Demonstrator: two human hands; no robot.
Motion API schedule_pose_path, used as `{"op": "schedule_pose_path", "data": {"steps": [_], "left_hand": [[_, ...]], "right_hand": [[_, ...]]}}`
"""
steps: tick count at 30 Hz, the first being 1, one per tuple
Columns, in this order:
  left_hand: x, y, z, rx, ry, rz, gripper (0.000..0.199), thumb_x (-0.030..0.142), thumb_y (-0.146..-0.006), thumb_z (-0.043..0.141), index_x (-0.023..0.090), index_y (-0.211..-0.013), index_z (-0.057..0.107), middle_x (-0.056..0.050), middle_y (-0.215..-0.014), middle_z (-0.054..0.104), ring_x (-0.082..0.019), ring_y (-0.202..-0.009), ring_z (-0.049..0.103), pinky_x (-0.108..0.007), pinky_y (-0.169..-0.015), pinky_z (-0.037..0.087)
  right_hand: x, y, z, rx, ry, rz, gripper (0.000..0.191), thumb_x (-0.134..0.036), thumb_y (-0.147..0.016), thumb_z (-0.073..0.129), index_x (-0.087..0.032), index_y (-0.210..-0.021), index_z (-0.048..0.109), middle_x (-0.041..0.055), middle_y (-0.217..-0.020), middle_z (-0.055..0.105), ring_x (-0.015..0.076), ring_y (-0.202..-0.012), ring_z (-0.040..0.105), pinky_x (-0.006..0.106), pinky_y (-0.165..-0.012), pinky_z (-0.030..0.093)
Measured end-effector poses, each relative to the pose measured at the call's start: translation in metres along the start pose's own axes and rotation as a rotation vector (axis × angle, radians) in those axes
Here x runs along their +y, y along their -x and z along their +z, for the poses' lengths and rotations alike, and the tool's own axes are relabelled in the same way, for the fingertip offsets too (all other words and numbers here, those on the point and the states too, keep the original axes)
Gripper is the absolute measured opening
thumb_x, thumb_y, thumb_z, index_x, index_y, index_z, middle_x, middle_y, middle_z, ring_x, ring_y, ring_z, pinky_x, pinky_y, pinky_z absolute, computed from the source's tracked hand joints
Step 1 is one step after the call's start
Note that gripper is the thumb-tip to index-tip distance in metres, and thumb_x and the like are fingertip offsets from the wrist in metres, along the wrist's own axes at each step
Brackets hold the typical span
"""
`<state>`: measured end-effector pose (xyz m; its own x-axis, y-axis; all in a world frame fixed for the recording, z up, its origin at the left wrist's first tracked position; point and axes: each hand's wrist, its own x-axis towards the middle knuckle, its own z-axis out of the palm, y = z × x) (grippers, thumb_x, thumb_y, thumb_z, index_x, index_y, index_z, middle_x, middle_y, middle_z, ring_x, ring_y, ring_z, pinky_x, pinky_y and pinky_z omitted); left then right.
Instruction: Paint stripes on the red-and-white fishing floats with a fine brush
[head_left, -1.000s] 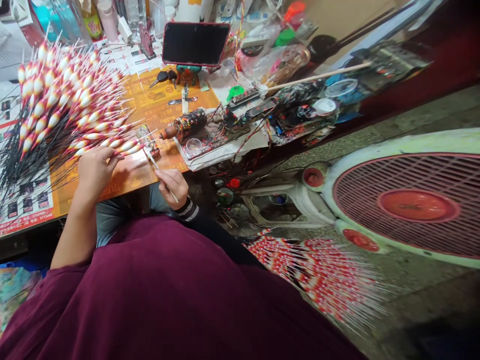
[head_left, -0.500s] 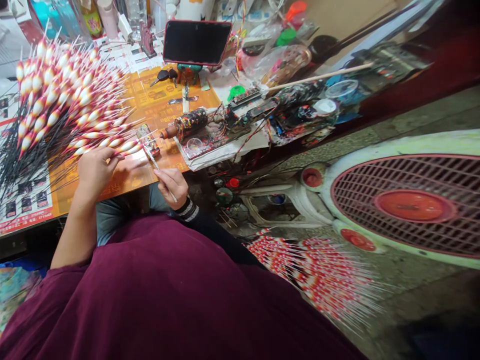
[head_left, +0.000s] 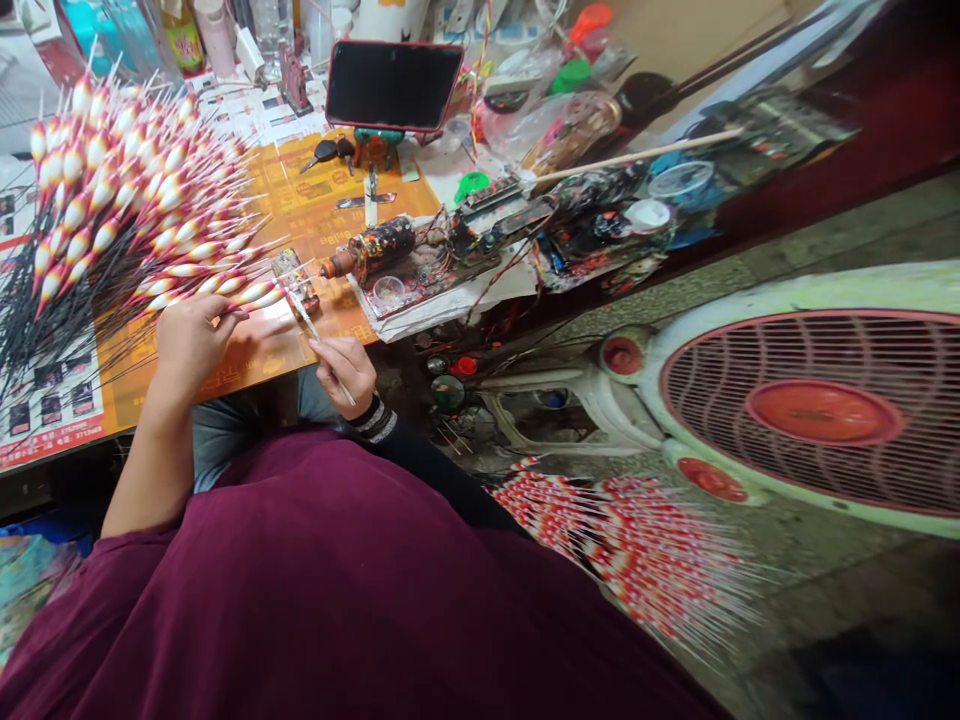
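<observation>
Pinching a white-and-magenta float (head_left: 262, 296) between thumb and fingers, I keep my left hand (head_left: 191, 338) just inside the worktop's (head_left: 346, 322) near edge. My right hand (head_left: 346, 374), at that edge, is curled closed around a slim brush (head_left: 306, 318); I cannot tell whether its tip touches the float. Left of both hands lies a heap of floats (head_left: 105, 185); rightward, a paint-spattered cylinder (head_left: 388, 240).

Fan (head_left: 825, 412) cropped at right, yellow bottle (head_left: 183, 42) cut off above, tip of slim stick (head_left: 305, 319) too small to tell
</observation>
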<state>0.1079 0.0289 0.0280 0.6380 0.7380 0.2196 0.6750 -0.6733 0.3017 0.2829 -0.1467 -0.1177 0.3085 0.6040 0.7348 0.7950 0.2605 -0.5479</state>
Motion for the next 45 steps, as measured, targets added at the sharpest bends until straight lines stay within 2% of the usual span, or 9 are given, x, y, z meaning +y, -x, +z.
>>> {"op": "schedule_pose_path", "data": {"steps": [3,8,16,25,29,34,39,45], "left_hand": [[0.0,0.0,0.0,-0.011,0.007,-0.001,0.017,0.038,-0.098,0.07,0.026,-0.09,0.079,-0.007,-0.092,0.078,-0.025,-0.084,0.067,-0.036,-0.073,0.045],[0.001,0.0,-0.001,-0.009,-0.005,-0.013,0.018,0.038,-0.097,0.07,0.025,-0.087,0.078,-0.008,-0.089,0.077,-0.025,-0.085,0.067,-0.037,-0.075,0.044],[0.002,0.0,-0.002,-0.015,-0.012,-0.013,0.017,0.036,-0.097,0.071,0.024,-0.087,0.077,-0.007,-0.088,0.077,-0.024,-0.081,0.065,-0.035,-0.071,0.041],[0.005,-0.002,-0.003,-0.035,-0.053,0.017,0.018,0.036,-0.099,0.07,0.022,-0.094,0.08,-0.007,-0.092,0.078,-0.023,-0.084,0.067,-0.034,-0.071,0.039],[0.008,-0.005,-0.002,-0.029,-0.052,0.062,0.015,0.033,-0.098,0.07,0.022,-0.095,0.08,-0.007,-0.095,0.078,-0.023,-0.087,0.068,-0.033,-0.071,0.039],[0.012,-0.007,-0.002,-0.044,-0.079,0.087,0.021,0.032,-0.102,0.066,0.021,-0.087,0.075,-0.008,-0.094,0.075,-0.022,-0.085,0.065,-0.033,-0.067,0.034],[0.004,-0.005,-0.018,-0.064,-0.093,0.1,0.022,0.028,-0.104,0.062,0.02,-0.084,0.07,-0.007,-0.09,0.071,-0.021,-0.084,0.063,-0.034,-0.069,0.036],[-0.031,0.007,-0.05,-0.002,-0.147,0.016,0.022,0.023,-0.106,0.052,0.02,-0.086,0.061,-0.006,-0.094,0.064,-0.02,-0.094,0.059,-0.033,-0.079,0.041]], "right_hand": [[0.003,0.002,0.001,0.007,0.003,-0.017,0.038,-0.033,-0.11,0.046,-0.022,-0.129,0.076,0.0125,-0.111,0.08,0.023,-0.103,0.076,0.042,-0.096,0.067],[0.004,0.003,0.001,-0.012,-0.079,0.008,0.037,-0.034,-0.108,0.05,-0.024,-0.134,0.075,0.012,-0.116,0.08,0.0249,-0.108,0.077,0.045,-0.1,0.066],[0.002,0.001,0.0,-0.049,-0.023,0.039,0.042,-0.04,-0.11,0.045,-0.024,-0.131,0.077,0.0121,-0.116,0.081,0.0245,-0.106,0.077,0.045,-0.099,0.067],[-0.001,-0.001,-0.001,0.033,-0.036,-0.037,0.039,-0.029,-0.109,0.049,-0.025,-0.14,0.072,0.0102,-0.12,0.081,0.0228,-0.11,0.077,0.041,-0.102,0.066],[0.001,0.001,0.001,0.036,-0.04,-0.026,0.04,-0.031,-0.109,0.048,-0.027,-0.141,0.071,0.0093,-0.12,0.081,0.0239,-0.11,0.078,0.043,-0.102,0.066],[0.004,0.004,0.003,0.071,-0.032,-0.032,0.038,-0.031,-0.108,0.05,-0.027,-0.137,0.074,0.0093,-0.114,0.082,0.0244,-0.104,0.079,0.045,-0.096,0.069],[0.006,0.005,0.0,0.095,-0.078,-0.044,0.035,-0.027,-0.106,0.052,-0.027,-0.132,0.075,0.008,-0.108,0.082,0.0231,-0.098,0.079,0.044,-0.091,0.07],[0.008,0.006,-0.004,0.098,-0.154,-0.066,0.036,-0.025,-0.104,0.056,-0.029,-0.135,0.074,0.007,-0.109,0.082,0.0232,-0.098,0.079,0.045,-0.09,0.07]]}}
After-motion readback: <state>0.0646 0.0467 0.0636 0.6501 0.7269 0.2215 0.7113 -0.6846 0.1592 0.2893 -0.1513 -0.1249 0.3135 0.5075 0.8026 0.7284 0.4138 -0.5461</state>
